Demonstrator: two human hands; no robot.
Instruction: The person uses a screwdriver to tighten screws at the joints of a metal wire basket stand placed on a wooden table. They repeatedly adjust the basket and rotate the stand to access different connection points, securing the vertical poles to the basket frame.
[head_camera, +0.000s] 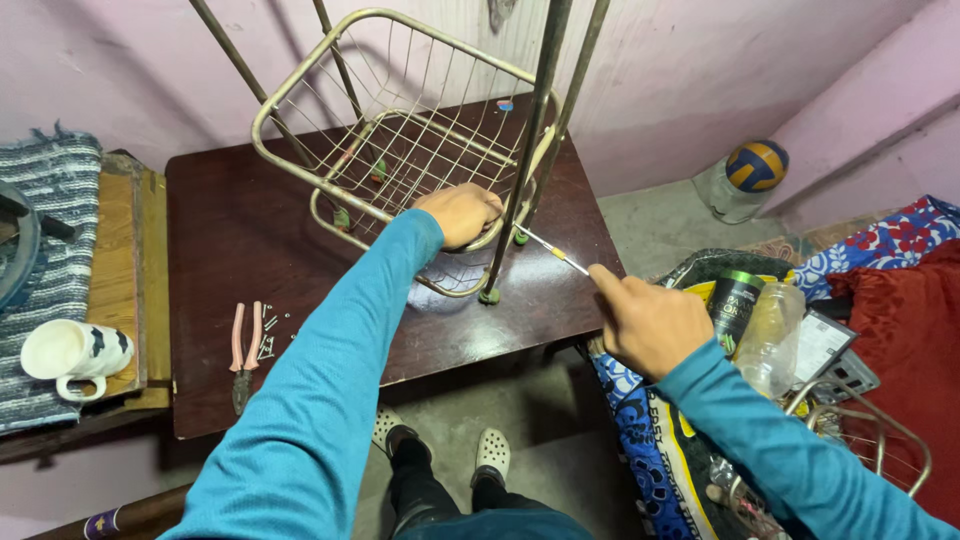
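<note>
while the wire basket rack (400, 130) stands tilted on the dark worktop (230, 230), the entry reads as follows.

- left hand (460, 213): grip clenched on the lower rim of the basket, beside an upright post (525, 150), holding the frame steady.
- right hand (648, 322): grip closed around the handle of a thin screwdriver (556, 253); its shaft runs up and left, tip near the post where the rim meets it.
- step in hand, as judged: working a fastener at the joint of post and basket. the next move calls for keeping the tip seated and square while the left hand stops the frame from rocking.
- pliers (245, 350), pink-handled, lying near the worktop's front left, with small screws (272, 325) scattered just beside them.
- white mug (70, 352) with dark patches, on its side on a wooden ledge to the left.
- packages: a dark round tin (735, 295) with a green rim and a yellowish label, and a clear plastic bottle (775, 335), both in a heap right of the worktop; a flat grey labelled packet (825, 345) just beside the bottle.
- ball (756, 165), blue and yellow, in the far corner.
</note>
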